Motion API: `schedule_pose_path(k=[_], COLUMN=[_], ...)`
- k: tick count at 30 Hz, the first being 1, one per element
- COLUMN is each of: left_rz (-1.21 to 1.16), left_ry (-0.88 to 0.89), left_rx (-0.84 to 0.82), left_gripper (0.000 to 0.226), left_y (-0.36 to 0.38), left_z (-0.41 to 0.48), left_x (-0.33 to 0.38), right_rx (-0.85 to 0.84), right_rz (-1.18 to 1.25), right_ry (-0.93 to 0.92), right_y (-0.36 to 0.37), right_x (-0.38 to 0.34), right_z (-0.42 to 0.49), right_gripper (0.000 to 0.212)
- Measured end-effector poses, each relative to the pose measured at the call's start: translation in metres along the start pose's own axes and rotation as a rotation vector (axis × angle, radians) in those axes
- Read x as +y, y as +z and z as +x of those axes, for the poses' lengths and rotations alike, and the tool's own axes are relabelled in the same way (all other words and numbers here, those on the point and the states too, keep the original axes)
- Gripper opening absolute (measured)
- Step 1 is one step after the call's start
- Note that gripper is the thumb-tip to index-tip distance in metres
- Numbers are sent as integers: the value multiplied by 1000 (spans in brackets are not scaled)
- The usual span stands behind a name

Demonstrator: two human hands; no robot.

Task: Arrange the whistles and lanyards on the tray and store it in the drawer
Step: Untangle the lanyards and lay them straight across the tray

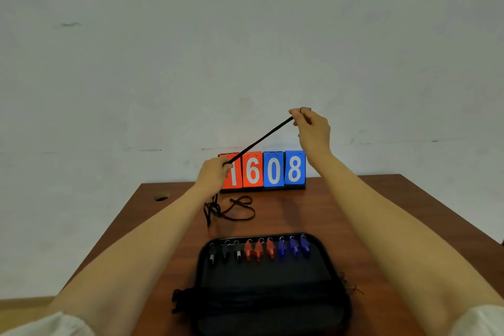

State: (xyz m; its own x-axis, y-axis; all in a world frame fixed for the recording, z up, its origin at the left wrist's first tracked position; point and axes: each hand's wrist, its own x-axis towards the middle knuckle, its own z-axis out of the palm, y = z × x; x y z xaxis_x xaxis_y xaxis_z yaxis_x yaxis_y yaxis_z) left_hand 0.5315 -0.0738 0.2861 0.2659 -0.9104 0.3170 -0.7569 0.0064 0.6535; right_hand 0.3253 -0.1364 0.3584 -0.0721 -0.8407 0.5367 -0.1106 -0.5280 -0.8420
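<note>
Stretching a black lanyard (261, 139) tight between both hands, raised above the far half of the bench (360, 213). Right hand (311, 128) is higher and pinches the upper end between thumb and fingertips; a metal clip (305, 109) sticks out just above the fingers. Left hand (214, 172) is lower, fingers curled round the cord, in front of the scoreboard (272, 169). Below the left hand the cord hangs down to the loose lanyards (234, 210), a tangled black heap on the bench near the scoreboard.

Black tray (338, 264) sits on the near half of the bench, between the forearms. Nine whistles lie in a row along its far edge, rings pointing away: three black whistles (225, 251) on the left, three red whistles (258, 249) in the middle, three blue whistles (293, 247) on the right. Near part of the tray carries a dark bundle (245, 297) lying across it, probably lanyards, blurred; ends poke past the left and right rims.

Scoreboard reads 1608, two red cards then two blue, standing at the bench's far edge against the pale wall (245, 35). Round hole (161, 196) in the bench at far left. White sleeves (54, 324) at the bottom corners.
</note>
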Motion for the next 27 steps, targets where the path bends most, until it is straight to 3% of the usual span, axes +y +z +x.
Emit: schedule_pose_path(k=[5,10,14,17,20,22,27], left_rz=[25,73,-2,40,126,180,224], left_ry=[28,-71,-21,62,161,224,268], left_rx=[47,-61,38,68,31,12,-17], left_gripper=[27,21,27,26,28,28,28], left_y=[-11,-12,-9,-10,-13,-13,-11], left_z=[-5,-8,-8,-3,-2,-2,-2], left_x=[5,-4,2,16,32,40,43], right_rx=[69,65,-83,-299,-548,-628,-634], right_rz=[22,28,11,-75,-282,-403,-695], right_ry=[51,98,150,181,115,35,-113], right_y=[-14,-25,-21,-11,6,19,36], right_x=[0,2,11,15,12,12,13], right_z=[2,-2,-10,-17,-30,-36,-36], right_gripper=[23,26,25,27,45,53,22])
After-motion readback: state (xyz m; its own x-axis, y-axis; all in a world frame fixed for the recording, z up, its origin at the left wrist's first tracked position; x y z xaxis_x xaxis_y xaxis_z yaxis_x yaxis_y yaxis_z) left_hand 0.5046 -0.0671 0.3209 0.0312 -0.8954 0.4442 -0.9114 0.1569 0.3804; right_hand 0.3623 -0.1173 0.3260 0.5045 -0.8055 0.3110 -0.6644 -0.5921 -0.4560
